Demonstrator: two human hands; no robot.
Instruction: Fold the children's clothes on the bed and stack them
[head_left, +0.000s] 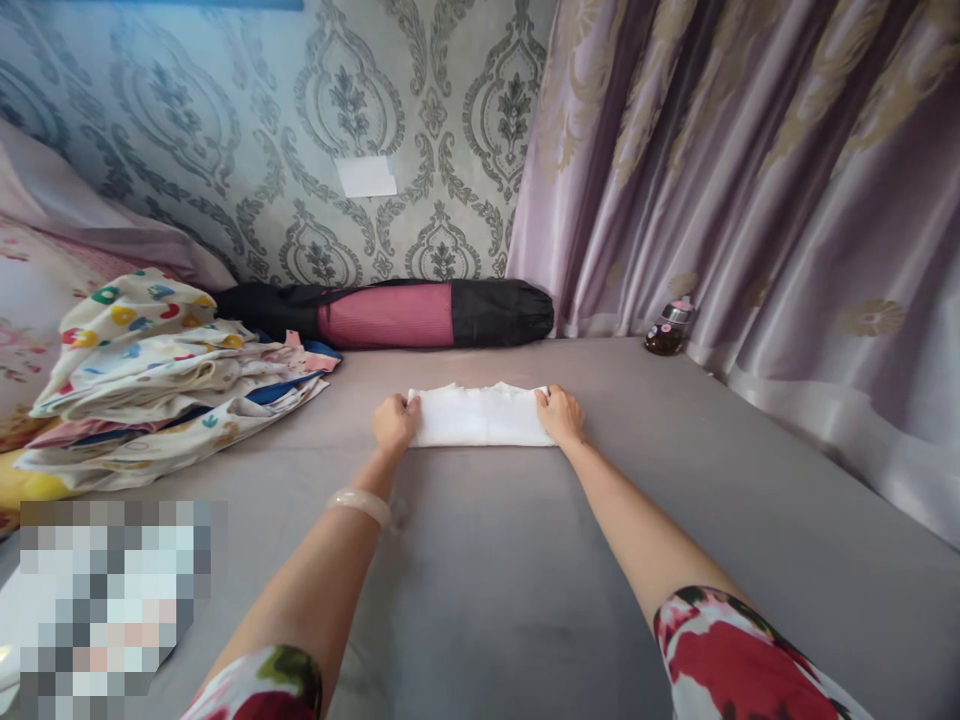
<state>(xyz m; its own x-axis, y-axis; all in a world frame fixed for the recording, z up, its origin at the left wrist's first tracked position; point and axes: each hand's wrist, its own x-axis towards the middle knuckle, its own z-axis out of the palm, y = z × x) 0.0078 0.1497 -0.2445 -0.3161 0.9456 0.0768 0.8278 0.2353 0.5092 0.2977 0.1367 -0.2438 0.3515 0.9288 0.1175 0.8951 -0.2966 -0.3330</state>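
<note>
A folded white cloth garment (480,418) lies as a flat, wide rectangle on the grey bed sheet (495,560), its upper edge slightly uneven. My left hand (394,420) grips its left end, thumb on top and fingers curled at the side. At the opposite end my right hand (562,412) pinches the upper right corner in the same way. The fingertips under the fabric are hidden. A pale bangle (358,506) circles my left wrist.
Patterned children's clothes (150,370) are heaped at the left. A long black and pink rolled bag (390,314) lies along the wall. Near the curtain (720,150) stands a bottle (670,327) with dark contents. The lower left corner is pixelated.
</note>
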